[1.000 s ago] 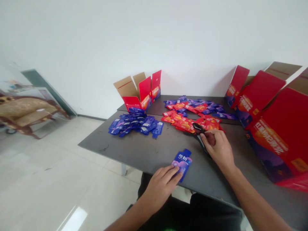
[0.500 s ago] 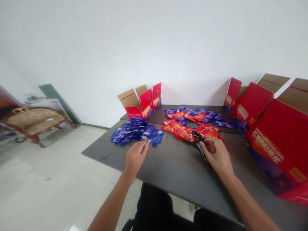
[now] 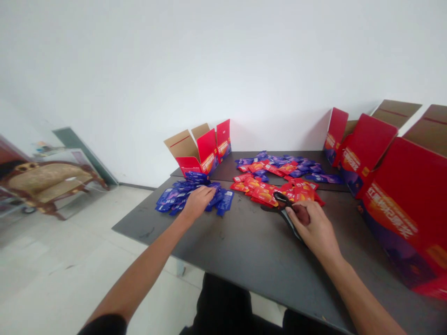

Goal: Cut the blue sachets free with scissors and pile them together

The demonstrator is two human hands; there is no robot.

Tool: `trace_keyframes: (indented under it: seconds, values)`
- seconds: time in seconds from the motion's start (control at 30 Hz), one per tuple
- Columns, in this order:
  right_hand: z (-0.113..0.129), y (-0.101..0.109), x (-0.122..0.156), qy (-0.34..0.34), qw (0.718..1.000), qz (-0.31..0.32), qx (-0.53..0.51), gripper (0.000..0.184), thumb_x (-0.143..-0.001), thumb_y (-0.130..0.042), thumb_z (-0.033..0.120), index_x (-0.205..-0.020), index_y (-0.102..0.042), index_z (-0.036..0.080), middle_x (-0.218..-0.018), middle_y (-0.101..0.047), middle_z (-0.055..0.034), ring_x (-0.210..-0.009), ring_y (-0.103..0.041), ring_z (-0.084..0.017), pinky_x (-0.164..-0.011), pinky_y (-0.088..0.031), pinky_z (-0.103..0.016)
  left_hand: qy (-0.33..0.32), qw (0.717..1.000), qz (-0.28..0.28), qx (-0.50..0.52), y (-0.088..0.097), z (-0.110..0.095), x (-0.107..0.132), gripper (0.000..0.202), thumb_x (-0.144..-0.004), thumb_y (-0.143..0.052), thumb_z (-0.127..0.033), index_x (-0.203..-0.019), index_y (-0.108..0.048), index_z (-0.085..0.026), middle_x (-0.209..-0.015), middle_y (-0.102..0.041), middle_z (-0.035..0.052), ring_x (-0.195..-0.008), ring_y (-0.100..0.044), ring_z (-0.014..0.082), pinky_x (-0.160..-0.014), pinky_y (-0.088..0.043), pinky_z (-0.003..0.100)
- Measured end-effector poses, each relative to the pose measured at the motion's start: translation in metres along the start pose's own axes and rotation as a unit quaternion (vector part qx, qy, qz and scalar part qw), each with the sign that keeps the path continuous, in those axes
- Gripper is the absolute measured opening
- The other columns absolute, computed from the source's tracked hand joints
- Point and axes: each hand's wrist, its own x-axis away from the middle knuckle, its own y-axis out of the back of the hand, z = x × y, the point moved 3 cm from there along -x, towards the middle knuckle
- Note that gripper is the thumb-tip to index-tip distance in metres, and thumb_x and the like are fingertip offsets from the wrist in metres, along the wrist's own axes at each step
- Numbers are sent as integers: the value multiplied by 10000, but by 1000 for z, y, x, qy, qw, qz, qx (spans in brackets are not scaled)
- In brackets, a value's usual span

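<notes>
My left hand [image 3: 198, 204] is over a loose pile of blue sachets [image 3: 171, 199], its fingers bent together and pointing down to the right. The fingertips are partly hidden among the sachets, so what they pinch does not show clearly. One flat blue sachet [image 3: 226, 200] lies at the pile's right edge. My right hand [image 3: 316, 226] is closed around a pair of black-handled scissors [image 3: 282, 199] above the dark table. Their handle loops point away from me, towards a heap of red-orange sachets [image 3: 265, 193].
Behind the red heap lie mixed purple and red sachets [image 3: 279, 163]. An open red carton [image 3: 190, 164] stands back left, and large open red cartons [image 3: 391, 200] line the right side. The dark table's [image 3: 223, 246] near edge is by my legs. A carved sofa [image 3: 52, 184] stands left.
My left hand has moved left and up onto the blue pile; the blue sachet seen in its fingers before no longer shows there. My right hand keeps the scissors in nearly the same place.
</notes>
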Motion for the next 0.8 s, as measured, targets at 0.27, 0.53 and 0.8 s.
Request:
trace_keyframes:
  seconds: [0.27,0.53,0.8]
  values:
    - [3,-1,0,12,1000,15,-17,340,-988,-558,587,-1007,-629,255,-1007,-668,-91,-908,-645,-277,-802,-521,-399,42,994,88,-42,-21,2,-13,202,-995,-513,-114,-1007,-712,-142,-1001,-740,139,-920,-649,253,-829,-498,346]
    - [1,-4,2,9,999,29,-19,322,-981,-583,578,-1022,-629,262,-1017,-665,-76,-927,-646,-266,-800,-519,-384,81,990,99,-51,-18,6,-23,216,-1010,-569,-277,-1075,-732,-151,-1050,-762,145,-1002,-665,271,-921,-479,383]
    - [6,-5,2,34,998,45,-37,249,-998,-597,501,-1036,-613,256,-1007,-667,-69,-942,-641,-259,-833,-519,-386,74,996,56,-16,-1,-4,-25,272,-1025,-552,-330,-1138,-726,-154,-1167,-754,140,-1091,-658,283,-979,-483,402]
